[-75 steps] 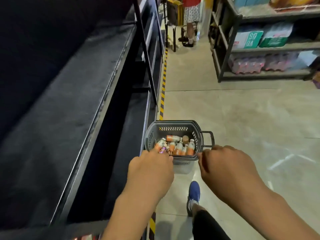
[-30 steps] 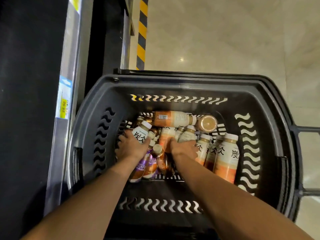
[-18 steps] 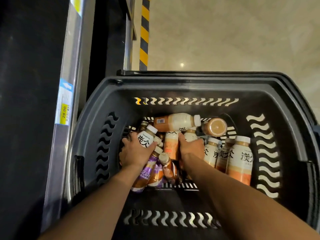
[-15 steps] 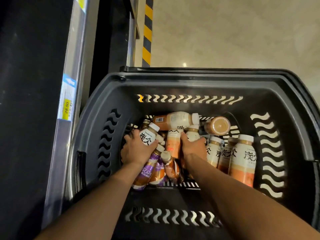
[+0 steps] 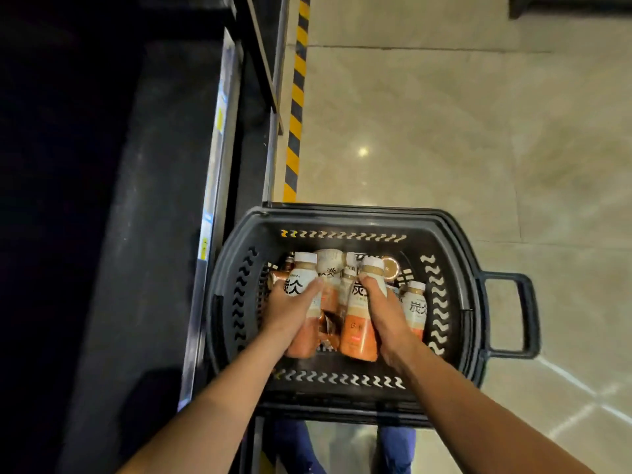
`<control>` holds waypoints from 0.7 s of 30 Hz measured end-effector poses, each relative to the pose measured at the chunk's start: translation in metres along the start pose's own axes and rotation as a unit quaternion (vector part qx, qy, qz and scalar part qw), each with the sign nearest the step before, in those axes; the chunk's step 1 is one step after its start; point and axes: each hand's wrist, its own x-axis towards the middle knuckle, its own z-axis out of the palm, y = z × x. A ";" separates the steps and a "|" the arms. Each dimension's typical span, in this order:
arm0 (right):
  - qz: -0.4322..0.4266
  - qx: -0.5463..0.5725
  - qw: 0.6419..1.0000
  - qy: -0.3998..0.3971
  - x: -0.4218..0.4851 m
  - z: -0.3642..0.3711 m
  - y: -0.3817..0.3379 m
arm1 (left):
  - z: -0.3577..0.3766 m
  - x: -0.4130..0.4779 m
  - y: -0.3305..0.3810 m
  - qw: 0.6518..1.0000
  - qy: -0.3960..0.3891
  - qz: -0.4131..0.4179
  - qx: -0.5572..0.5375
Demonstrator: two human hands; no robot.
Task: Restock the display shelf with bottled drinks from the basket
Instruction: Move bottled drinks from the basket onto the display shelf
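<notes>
At lower centre of the frame, your left hand is curling around the left bottle and your right hand around the right bottle, over the dark basket. The display shelf is filling the left side.

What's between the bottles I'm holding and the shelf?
Only the left wall of the basket stands between the shelf and the left bottle and right bottle gripped by the left hand and right hand. Over its rim, nothing visible blocks.
</notes>
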 end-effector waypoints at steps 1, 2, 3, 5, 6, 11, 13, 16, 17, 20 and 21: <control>0.004 0.014 1.000 -0.022 -0.030 -0.006 -0.023 | -0.007 -0.029 0.020 1.000 -0.019 0.000 -0.023; 0.007 0.027 0.999 -0.043 -0.063 -0.013 -0.047 | -0.015 -0.060 0.040 0.998 -0.036 0.006 -0.046; 0.005 0.043 0.997 -0.059 -0.098 -0.020 -0.072 | -0.024 -0.094 0.063 0.996 -0.049 0.018 -0.071; -0.020 0.060 0.994 -0.084 -0.173 -0.036 -0.123 | -0.043 -0.165 0.108 0.990 -0.059 0.044 -0.117; -0.046 0.052 0.992 -0.102 -0.213 -0.043 -0.147 | -0.051 -0.203 0.130 0.987 -0.061 0.058 -0.138; -0.167 -0.025 0.970 -0.177 -0.386 -0.072 -0.243 | -0.085 -0.379 0.215 0.968 -0.045 0.129 -0.213; -0.214 -0.058 0.958 -0.183 -0.438 -0.078 -0.267 | -0.099 -0.438 0.234 0.962 -0.033 0.149 -0.225; -0.284 -0.079 0.927 -0.232 -0.501 -0.084 -0.295 | -0.124 -0.512 0.242 0.948 -0.005 0.186 -0.257; -0.302 -0.090 0.914 -0.255 -0.521 -0.085 -0.301 | -0.132 -0.537 0.240 0.945 0.004 0.193 -0.266; -0.345 -0.129 0.869 -0.329 -0.578 -0.078 -0.314 | -0.156 -0.609 0.227 0.928 0.051 0.216 -0.300; -0.358 -0.142 0.855 -0.348 -0.596 -0.073 -0.314 | -0.164 -0.631 0.222 0.922 0.076 0.226 -0.305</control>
